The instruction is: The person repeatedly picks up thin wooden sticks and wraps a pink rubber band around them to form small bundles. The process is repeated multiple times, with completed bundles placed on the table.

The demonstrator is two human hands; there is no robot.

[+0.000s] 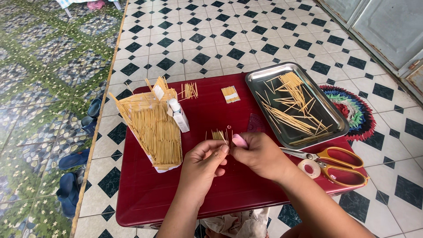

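On the red table [145,198], w/ stick model [152,125] at left & steel tray [337,121] at right: keep your left hand [200,169] pinched shut on the thin stick [224,139], steady. Right hand [260,156], closed round the pink piece [239,141] mid-table, should work slow.

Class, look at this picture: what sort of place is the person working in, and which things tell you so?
Probably the tiled floor of a home or porch. The low red table sits on a checkered tile floor, sandals lie beside it, and a woven round mat lies near a door.
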